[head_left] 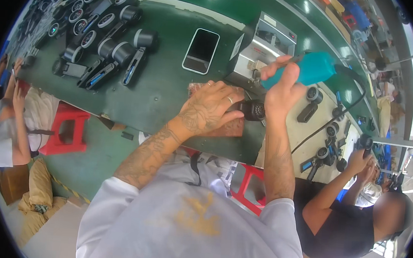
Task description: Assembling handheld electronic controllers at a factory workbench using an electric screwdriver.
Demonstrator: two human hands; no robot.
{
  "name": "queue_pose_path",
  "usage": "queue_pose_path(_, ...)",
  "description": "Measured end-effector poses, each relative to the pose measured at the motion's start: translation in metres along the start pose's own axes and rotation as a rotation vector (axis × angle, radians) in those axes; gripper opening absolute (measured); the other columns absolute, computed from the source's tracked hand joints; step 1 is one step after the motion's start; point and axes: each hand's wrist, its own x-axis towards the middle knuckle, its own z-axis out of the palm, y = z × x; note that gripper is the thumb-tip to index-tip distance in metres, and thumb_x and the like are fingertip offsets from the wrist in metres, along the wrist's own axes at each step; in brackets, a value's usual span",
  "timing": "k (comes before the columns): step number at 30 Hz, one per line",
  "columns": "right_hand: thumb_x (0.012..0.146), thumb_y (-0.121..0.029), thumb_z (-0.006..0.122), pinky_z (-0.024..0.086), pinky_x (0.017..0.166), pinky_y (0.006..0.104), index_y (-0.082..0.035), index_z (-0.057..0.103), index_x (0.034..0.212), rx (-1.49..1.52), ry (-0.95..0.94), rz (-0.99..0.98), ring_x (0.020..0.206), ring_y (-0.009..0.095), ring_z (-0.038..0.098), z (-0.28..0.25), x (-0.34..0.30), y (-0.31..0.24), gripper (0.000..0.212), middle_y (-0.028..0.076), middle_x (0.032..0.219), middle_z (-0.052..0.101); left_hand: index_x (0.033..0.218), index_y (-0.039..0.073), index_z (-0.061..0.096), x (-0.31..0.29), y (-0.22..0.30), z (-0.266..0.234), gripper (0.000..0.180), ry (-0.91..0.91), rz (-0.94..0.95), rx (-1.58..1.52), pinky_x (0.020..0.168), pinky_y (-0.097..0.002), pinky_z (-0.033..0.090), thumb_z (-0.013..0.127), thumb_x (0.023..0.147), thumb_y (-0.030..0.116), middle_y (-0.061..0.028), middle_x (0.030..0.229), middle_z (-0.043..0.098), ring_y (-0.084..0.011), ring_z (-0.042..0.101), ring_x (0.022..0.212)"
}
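Note:
My left hand [209, 109] is closed over a black device with a round grilled end [254, 110], pressing it down on a reddish pad [230, 128]. The fingers and palm cover much of the device. Just right of it, my right hand [284, 89] is wrapped round a teal electric screwdriver [312, 68] with a black cord [356, 103] at its back end. The tool is tilted, its front end toward the device; its tip is hidden by the hand.
Beyond the hands stand a silver machine [265, 47] and a phone [201, 52]. Several black cylindrical-headed devices [104, 47] crowd the bench's left. More parts [322, 154] lie on the pale mat at right. A co-worker in black [343, 225] sits there; another person [17, 125] is far left.

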Motion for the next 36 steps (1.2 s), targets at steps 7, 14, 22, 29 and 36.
queue_pose_path(7, 0.101, -0.045, 0.065, 0.047, 0.058, 0.0296, 0.005, 0.059, 0.110, 0.045, -0.023, 0.041, 0.063, 0.017, 0.059, -0.005, -0.023, -0.018, 0.051, 0.006, 0.073, 0.060, 0.123, 0.013, 0.066, 0.002, -0.002, 0.000, 0.043, -0.003, -0.013, -0.003, 0.097, -0.0476, 0.049, 0.072, 0.091, 0.041, -0.0072, 0.113, 0.067, -0.0300, 0.062, 0.107)
queue_pose_path(14, 0.100, -0.036, 0.069, 0.048, 0.059, 0.0300, 0.006, 0.059, 0.111, 0.083, -0.074, 0.061, 0.065, 0.017, 0.059, -0.005, -0.030, -0.011, 0.044, 0.007, 0.076, 0.061, 0.122, 0.012, 0.066, 0.000, -0.001, 0.002, 0.043, -0.008, -0.014, -0.010, 0.097, -0.0481, 0.048, 0.072, 0.091, 0.042, -0.0088, 0.114, 0.067, -0.0312, 0.062, 0.107)
queue_pose_path(22, 0.103, -0.048, 0.060, 0.048, 0.061, 0.0343, 0.003, 0.054, 0.103, -0.010, -0.078, 0.101, 0.064, 0.020, 0.056, -0.006, -0.036, 0.002, 0.051, 0.009, 0.074, 0.057, 0.129, 0.010, 0.061, -0.001, 0.000, 0.000, 0.046, -0.141, -0.066, 0.007, 0.106, -0.0491, 0.043, 0.063, 0.097, 0.043, -0.0072, 0.127, 0.064, -0.0278, 0.056, 0.120)
queue_pose_path(29, 0.104, -0.046, 0.060, 0.049, 0.062, 0.0345, 0.002, 0.054, 0.101, -0.033, -0.047, 0.138, 0.063, 0.020, 0.055, -0.003, -0.035, 0.002, 0.049, 0.009, 0.073, 0.056, 0.129, 0.010, 0.061, 0.001, 0.003, -0.001, 0.047, -0.136, -0.076, 0.029, 0.105, -0.0494, 0.043, 0.064, 0.096, 0.043, -0.0069, 0.127, 0.064, -0.0274, 0.056, 0.118)
queue_pose_path(36, 0.103, -0.041, 0.063, 0.045, 0.058, 0.0266, 0.003, 0.059, 0.111, -0.113, 0.018, 0.014, 0.064, 0.014, 0.059, -0.001, -0.014, -0.011, 0.045, 0.005, 0.071, 0.061, 0.124, 0.013, 0.065, 0.000, -0.001, 0.000, 0.040, -0.004, -0.024, 0.003, 0.094, -0.0465, 0.049, 0.069, 0.094, 0.038, -0.0086, 0.117, 0.068, -0.0307, 0.062, 0.107)
